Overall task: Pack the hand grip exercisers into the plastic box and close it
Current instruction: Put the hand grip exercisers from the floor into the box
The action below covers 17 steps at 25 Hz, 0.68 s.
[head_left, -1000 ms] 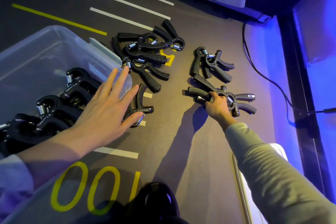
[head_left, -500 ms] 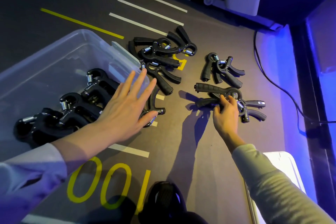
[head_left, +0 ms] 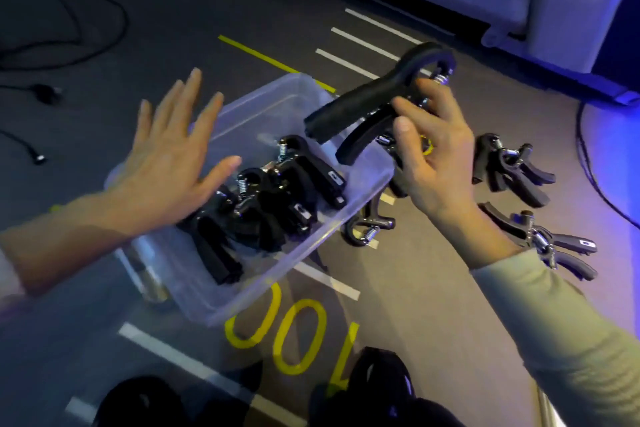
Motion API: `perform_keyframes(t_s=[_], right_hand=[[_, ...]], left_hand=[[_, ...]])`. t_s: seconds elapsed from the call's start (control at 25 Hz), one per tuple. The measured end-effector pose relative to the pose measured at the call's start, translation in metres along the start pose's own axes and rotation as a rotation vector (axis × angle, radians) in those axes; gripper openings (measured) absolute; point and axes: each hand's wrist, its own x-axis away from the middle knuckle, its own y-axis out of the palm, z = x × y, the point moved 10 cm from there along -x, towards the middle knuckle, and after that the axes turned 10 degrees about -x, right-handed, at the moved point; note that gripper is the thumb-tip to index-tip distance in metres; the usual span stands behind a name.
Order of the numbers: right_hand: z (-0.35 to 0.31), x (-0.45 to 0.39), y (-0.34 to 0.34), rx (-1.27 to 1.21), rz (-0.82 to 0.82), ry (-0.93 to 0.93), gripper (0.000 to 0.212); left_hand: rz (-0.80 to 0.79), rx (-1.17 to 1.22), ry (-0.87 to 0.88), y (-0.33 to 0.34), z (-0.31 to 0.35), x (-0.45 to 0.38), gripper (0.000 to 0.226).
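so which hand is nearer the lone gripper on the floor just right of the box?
Right. The right hand holds a raised exerciser just above and right of the lone gripper. The left hand hovers open over the plastic box's far left side.

The right hand holds 1 black hand grip exerciser with a metal spring in the air above the far right corner of the clear plastic box. The left hand hovers flat, fingers spread, over the box's left side. Several black exercisers lie piled inside. More exercisers lie on the dark floor to the right.
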Motion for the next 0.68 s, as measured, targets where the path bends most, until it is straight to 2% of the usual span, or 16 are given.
perform_keyframes(t_s=[0.12, 0.28, 0.44, 0.56, 0.68], right_hand=[[-0.027, -0.007, 0.061, 0.206, -0.296, -0.163, 0.039], [-0.022, 0.0, 0.121, 0.573, -0.501, -0.284, 0.041], [0.01, 0.008, 0.148, 0.917, -0.66, -0.235, 0.011], [0.018, 0.0, 0.156, 1.076, -0.751, -0.142, 0.006], [0.012, -0.012, 0.17, 1.156, -0.785, -0.135, 0.024]], left_hand=[[-0.021, -0.005, -0.036, -0.002, -0.031, 0.022, 0.074], [-0.113, -0.068, 0.035, 0.026, -0.035, 0.052, 0.064], [-0.114, -0.044, 0.022, 0.041, -0.04, 0.065, 0.05], [-0.132, -0.015, 0.003, 0.046, -0.039, 0.068, 0.061], [-0.151, 0.068, -0.034, 0.047, -0.042, 0.069, 0.071]])
